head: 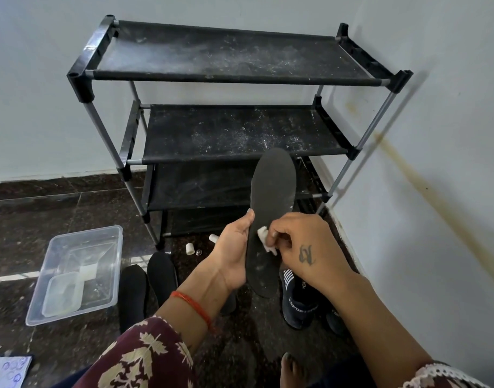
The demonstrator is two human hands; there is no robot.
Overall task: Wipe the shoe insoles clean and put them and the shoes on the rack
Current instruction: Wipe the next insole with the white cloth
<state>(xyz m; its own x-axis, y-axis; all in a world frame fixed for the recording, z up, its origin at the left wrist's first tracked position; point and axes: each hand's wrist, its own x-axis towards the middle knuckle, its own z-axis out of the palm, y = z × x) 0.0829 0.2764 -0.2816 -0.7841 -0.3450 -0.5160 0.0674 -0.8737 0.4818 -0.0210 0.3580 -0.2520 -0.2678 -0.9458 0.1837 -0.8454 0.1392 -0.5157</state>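
A dark grey insole (272, 197) stands upright in front of the rack, speckled with pale dust near its lower half. My left hand (230, 256) grips its left edge, thumb along the rim. My right hand (304, 245) pinches a small white wipe (264, 238) against the insole's surface. Two more black insoles (133, 295) (162, 273) lie flat on the floor to the left. A dark blue sports shoe (299, 301) sits on the floor under my right wrist, with a second shoe (335, 320) partly hidden behind my forearm. The black shoe rack (234, 135) stands against the wall, its dusty shelves bare.
A clear plastic tub (77, 273) holding a smaller container sits on the dark stone floor at left. Small white caps (190, 249) lie by the rack's foot. The right wall stands close. My bare toes (292, 368) and a paper (7, 372) show at the bottom.
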